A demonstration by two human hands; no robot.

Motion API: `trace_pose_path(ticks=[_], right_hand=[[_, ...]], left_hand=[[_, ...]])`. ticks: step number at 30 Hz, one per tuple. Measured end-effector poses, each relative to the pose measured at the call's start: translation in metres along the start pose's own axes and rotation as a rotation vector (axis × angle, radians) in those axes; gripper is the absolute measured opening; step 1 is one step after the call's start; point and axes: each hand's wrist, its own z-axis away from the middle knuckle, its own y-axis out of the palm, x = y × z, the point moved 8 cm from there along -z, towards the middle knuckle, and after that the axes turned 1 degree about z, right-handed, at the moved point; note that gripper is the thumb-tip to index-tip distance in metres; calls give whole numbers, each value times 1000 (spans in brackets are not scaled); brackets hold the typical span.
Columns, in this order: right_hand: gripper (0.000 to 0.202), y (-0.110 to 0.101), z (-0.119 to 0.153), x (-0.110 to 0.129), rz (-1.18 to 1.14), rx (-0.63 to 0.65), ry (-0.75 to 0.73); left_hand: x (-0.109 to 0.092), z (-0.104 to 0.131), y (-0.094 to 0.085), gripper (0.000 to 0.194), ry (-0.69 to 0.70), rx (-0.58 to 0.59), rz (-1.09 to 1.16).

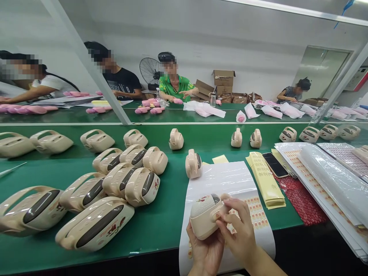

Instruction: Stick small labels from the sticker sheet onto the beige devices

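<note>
My left hand cups a cream portable speaker from below, tilted with its mesh face up and to the left. At the speaker's right end, my right hand has its fingers closed about the handle joint. A small round orange mark shows on that joint, partly covered by the fingertips. Beneath both hands lies a white sticker sheet with rows of small orange stickers, hanging over the table edge. Another cream speaker stands upright on the sheet's far left corner.
Several cream speakers crowd the green table at left; more line the back. Yellow label sheets, a phone, red bubble wrap and plastic-covered sheets lie right. Across the bench, several people handle pink items.
</note>
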Motion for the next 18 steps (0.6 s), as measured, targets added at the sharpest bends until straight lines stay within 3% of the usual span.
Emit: trace_pose_path(ticks=[3,6,10,15,18], right_hand=[[29,-2,1,8,157,5,-153],[28,-1,-3,7,177,44,-176],[40,10,-8,-15,-68,125,107],[15,30,-1,-36,-329,165,419],[12,29,5,-52,-390,196,530]], left_hand=[[1,0,3,36,-19,52,29],[1,0,4,40,-12,74,40],[-2,0,2,38,39,54,9],[0,0,-2,37,35,25,-50],[0,2,-7,36,3,-30,-35]])
